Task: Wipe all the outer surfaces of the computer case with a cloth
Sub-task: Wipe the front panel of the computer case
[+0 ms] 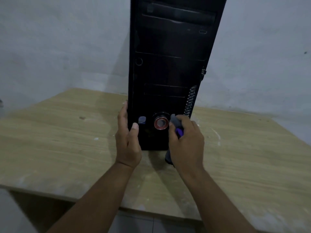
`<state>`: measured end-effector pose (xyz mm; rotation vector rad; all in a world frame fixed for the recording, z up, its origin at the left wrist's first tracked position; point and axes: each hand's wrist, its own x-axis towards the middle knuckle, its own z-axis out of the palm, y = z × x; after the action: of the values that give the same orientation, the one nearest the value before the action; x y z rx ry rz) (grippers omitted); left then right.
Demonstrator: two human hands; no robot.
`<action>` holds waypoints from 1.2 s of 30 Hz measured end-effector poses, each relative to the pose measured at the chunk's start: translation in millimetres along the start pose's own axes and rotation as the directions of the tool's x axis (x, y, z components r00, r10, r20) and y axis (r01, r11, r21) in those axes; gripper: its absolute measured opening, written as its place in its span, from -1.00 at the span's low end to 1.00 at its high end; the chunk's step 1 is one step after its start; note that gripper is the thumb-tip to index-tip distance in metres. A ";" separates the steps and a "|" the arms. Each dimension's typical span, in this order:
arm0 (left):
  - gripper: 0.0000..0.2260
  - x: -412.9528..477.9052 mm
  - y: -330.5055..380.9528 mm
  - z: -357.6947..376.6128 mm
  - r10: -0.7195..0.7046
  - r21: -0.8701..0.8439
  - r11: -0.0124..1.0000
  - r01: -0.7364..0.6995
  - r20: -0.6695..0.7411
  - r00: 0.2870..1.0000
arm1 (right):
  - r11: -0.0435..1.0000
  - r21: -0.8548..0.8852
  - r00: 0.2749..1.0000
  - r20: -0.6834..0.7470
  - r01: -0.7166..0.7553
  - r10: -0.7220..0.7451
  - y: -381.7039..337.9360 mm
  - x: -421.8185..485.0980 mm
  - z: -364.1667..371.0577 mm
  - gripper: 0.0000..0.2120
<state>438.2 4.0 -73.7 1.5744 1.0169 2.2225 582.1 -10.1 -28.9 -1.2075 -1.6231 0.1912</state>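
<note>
A tall black computer case (168, 68) stands upright on the wooden table (58, 140), its front panel facing me, with a red-ringed round button (161, 123) low on the panel. My left hand (127, 140) grips the case's lower left edge, thumb on the front face. My right hand (186, 142) holds a grey and purple cloth (175, 122) bunched in its fingers and presses it against the lower right of the front panel, beside the button. A tail of cloth hangs below the hand.
A grey wall (67, 39) rises just behind the table. The table's front edge (151, 211) is close to me, with tiled floor below. A vent grille (190, 101) runs along the case's right edge.
</note>
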 end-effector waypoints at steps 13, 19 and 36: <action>-0.41 0.7 -3.9 0.8 0.005 -0.017 1.000 -0.005 -0.017 1.000 | 0.762 -0.558 0.930 0.333 0.328 -0.156 -62.2 22.3 -23.5 -0.74; -0.42 0.0 -1.9 -2.3 -0.018 -0.026 0.999 0.018 0.011 1.000 | 0.747 -0.458 0.829 0.513 0.483 -0.222 -55.5 11.6 -5.0 -0.69; -0.42 -0.2 -2.0 -3.5 -0.046 -0.021 0.999 0.046 0.005 0.999 | 0.556 -0.475 0.703 0.635 0.682 -0.320 -51.7 24.4 -10.0 -0.62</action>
<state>434.7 4.0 -75.8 1.5315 1.0150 2.1907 560.6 -20.2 24.0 -1.1720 -2.5863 -0.6226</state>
